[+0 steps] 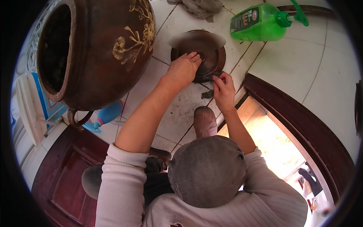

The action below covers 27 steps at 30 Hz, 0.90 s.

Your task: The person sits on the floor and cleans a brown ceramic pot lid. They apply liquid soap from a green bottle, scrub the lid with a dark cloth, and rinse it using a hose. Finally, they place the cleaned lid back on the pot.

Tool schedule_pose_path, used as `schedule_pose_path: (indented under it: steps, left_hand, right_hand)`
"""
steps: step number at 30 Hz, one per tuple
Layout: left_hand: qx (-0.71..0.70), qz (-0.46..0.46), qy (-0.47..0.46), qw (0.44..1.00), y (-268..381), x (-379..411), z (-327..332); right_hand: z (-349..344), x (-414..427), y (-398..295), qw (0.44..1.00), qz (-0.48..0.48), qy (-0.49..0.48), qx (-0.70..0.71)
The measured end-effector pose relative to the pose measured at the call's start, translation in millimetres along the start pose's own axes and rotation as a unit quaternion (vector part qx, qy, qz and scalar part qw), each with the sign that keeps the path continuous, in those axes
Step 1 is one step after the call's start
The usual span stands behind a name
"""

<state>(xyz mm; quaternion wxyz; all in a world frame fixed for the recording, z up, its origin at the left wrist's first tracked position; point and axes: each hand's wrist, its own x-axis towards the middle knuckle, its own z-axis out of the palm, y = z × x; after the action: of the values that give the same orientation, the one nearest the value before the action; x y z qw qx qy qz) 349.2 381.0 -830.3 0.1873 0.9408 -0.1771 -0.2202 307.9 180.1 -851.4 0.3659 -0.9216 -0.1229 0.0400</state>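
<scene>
A round dark brown lid [209,63], which looks glazed, lies on the tiled floor in front of me. My left hand [185,66] rests on it with the fingers stretched over its middle. At the near right rim, my right hand [225,89] pinches a small dark scrap that looks like scouring wool [217,76]; its exact shape is mostly hidden by the fingers. Dark grey residue [207,94] lies on the tile just below the lid. A large brown pottery jar [105,51] with a yellow floral pattern stands at the left, its mouth facing left in the picture.
A green pump bottle [259,22] lies at the upper right, and a grey rag [202,7] beyond the lid. A blue spray bottle [109,113] is below the jar. Dark red wooden door panels [72,181] and a door frame [297,127] flank me.
</scene>
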Motion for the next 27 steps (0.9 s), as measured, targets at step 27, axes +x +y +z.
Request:
schedule_pose_path:
  steps: [27]
  left_hand:
    - [-0.061,0.01,0.063,0.996,1,-4,11]
  right_hand:
    - [-7,68,8,0.998,-0.037,0.059,-0.01]
